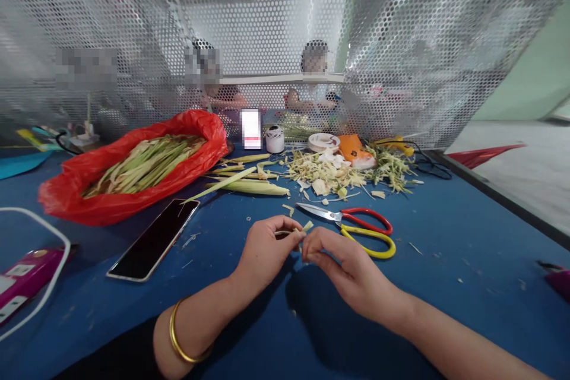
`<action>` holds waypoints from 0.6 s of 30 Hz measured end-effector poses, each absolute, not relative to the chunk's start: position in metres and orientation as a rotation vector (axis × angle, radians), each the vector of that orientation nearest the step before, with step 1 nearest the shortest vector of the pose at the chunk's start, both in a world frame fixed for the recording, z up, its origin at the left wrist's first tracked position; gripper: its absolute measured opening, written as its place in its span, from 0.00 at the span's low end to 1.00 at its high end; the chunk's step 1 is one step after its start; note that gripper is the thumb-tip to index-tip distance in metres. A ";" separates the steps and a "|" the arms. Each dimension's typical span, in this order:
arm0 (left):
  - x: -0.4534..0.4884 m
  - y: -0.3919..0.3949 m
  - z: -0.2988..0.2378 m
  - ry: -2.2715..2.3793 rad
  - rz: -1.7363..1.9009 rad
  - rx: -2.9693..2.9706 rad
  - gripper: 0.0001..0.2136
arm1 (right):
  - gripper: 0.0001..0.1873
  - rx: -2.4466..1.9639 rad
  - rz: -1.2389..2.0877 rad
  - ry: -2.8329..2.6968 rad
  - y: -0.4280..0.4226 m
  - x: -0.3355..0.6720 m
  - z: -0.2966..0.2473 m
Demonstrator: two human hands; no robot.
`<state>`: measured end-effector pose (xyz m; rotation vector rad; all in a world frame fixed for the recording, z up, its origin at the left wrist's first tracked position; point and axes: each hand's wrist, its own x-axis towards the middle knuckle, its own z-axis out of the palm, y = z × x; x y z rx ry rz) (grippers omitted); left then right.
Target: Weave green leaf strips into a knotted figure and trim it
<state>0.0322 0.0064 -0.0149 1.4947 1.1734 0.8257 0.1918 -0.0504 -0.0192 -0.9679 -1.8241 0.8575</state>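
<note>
Above the middle of the blue table, my left hand pinches a small pale green piece of husk between thumb and fingers. My right hand meets it fingertip to fingertip, also closed in a pinch at the same piece; the fingers hide most of it. Just beyond my right hand lie scissors with one red and one yellow handle, blades pointing left. Long husk strips rest farther back, left of a heap of husk scraps. A red plastic bag at the left holds many more strips.
A dark-screened phone lies at left, near a purple power strip with a white cable. At the back stand a lit screen, a white spool, a tape roll and an orange packet. People sit behind a perforated metal screen.
</note>
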 end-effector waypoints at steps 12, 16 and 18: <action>0.025 -0.006 -0.007 1.387 0.580 2.363 0.04 | 0.09 -1.251 0.874 -1.728 -0.044 0.197 -0.015; 0.024 -0.008 -0.011 1.380 0.520 2.461 0.05 | 0.07 -1.333 0.845 -1.788 -0.044 0.197 -0.017; 0.022 -0.011 -0.012 1.365 0.518 2.633 0.05 | 0.07 -1.369 0.845 -1.801 -0.043 0.197 -0.017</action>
